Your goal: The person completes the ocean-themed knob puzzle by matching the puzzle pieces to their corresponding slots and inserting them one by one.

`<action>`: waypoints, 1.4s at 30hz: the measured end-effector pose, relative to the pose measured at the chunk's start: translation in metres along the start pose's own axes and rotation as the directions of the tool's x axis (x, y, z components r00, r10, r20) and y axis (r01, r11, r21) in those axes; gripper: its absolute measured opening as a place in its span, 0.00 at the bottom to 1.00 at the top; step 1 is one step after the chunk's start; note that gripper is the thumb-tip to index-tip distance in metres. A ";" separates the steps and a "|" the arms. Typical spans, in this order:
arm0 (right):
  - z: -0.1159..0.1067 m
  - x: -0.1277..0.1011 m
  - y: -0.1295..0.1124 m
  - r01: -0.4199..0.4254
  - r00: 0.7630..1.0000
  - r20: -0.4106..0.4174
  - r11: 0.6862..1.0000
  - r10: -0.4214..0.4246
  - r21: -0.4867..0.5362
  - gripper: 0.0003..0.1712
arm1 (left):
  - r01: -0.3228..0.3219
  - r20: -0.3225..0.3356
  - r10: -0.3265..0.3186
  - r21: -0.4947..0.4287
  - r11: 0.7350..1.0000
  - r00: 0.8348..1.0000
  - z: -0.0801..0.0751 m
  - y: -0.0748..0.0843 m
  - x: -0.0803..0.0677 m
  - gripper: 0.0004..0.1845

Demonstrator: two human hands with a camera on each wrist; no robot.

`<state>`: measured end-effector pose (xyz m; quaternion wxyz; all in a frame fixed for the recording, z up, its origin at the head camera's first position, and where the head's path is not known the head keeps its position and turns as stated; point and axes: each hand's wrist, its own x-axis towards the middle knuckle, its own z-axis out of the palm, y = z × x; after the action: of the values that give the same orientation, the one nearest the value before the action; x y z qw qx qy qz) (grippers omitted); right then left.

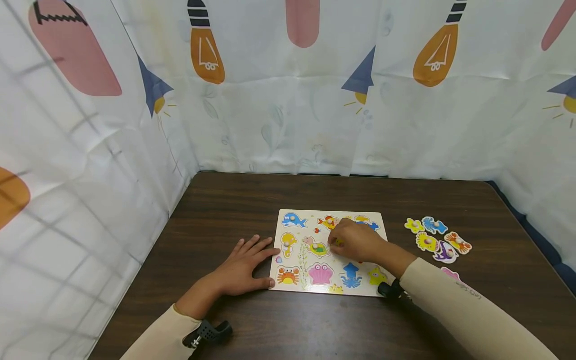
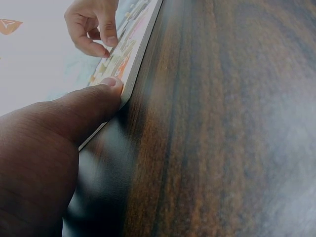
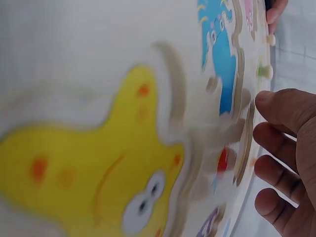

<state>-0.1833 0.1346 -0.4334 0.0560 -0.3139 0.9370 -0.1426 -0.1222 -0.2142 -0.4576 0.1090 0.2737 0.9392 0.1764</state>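
Note:
A pale puzzle board (image 1: 281, 252) with sea-animal pictures lies on the table. My left hand (image 1: 243, 266) rests flat at its left edge, fingers spread; in the left wrist view the thumb (image 2: 112, 83) touches the board's corner. The right hand (image 1: 360, 242) is over the middle of the board, beside the turtle (image 1: 318, 248). In the right wrist view its fingers (image 3: 276, 170) are loosely bent, with a gap to the thumb and nothing visible between them. Knobs (image 3: 266, 72) stand up beyond the thumb. A yellow starfish (image 3: 98, 163) fills the near part of that view.
Several loose puzzle pieces lie right of the board, among them a blue octopus (image 1: 434, 225), a purple-and-white piece (image 1: 445, 253) and a pink one (image 1: 450, 273) partly behind the right sleeve (image 1: 468, 305). The dark wooden table (image 1: 234, 205) meets printed curtains (image 1: 288, 125) at the back.

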 end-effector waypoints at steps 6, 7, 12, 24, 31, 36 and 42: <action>-0.006 -0.010 0.011 -0.020 1.000 0.004 1.000 0.020 -0.009 0.06 | 0.003 0.002 -0.003 0.009 1.000 1.000 0.000 -0.001 0.000 0.42; -0.006 -0.012 0.013 -0.027 1.000 0.002 1.000 0.027 -0.007 0.06 | 0.003 0.001 -0.003 0.010 1.000 1.000 0.000 -0.001 0.000 0.42; -0.009 -0.021 0.023 -0.039 0.999 -0.032 0.999 0.039 -0.001 0.08 | 0.008 0.003 -0.008 0.015 1.000 1.000 0.000 -0.002 0.001 0.42; -0.014 -0.043 0.048 -0.104 0.994 -0.038 0.994 0.103 -0.016 0.07 | 0.009 0.004 -0.010 0.019 1.000 1.000 0.001 -0.002 0.001 0.42; -0.018 -0.056 0.063 -0.159 0.987 -0.024 0.987 0.159 -0.011 0.04 | 0.007 0.004 -0.008 0.011 1.000 1.000 0.001 -0.001 0.001 0.42; -0.020 -0.067 0.073 -0.169 0.985 -0.042 0.985 0.169 -0.013 0.05 | 0.009 0.007 -0.009 0.011 1.000 1.000 0.001 0.000 0.000 0.42; -0.025 -0.079 0.083 -0.185 0.981 -0.069 0.982 0.183 -0.024 0.08 | -0.001 0.003 0.001 0.003 1.000 1.000 0.000 0.001 0.000 0.41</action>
<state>-0.1731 0.2516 -0.4338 0.0329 -0.2217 0.9654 -0.1331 -0.1217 -0.2134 -0.4571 0.1100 0.2746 0.9392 0.1744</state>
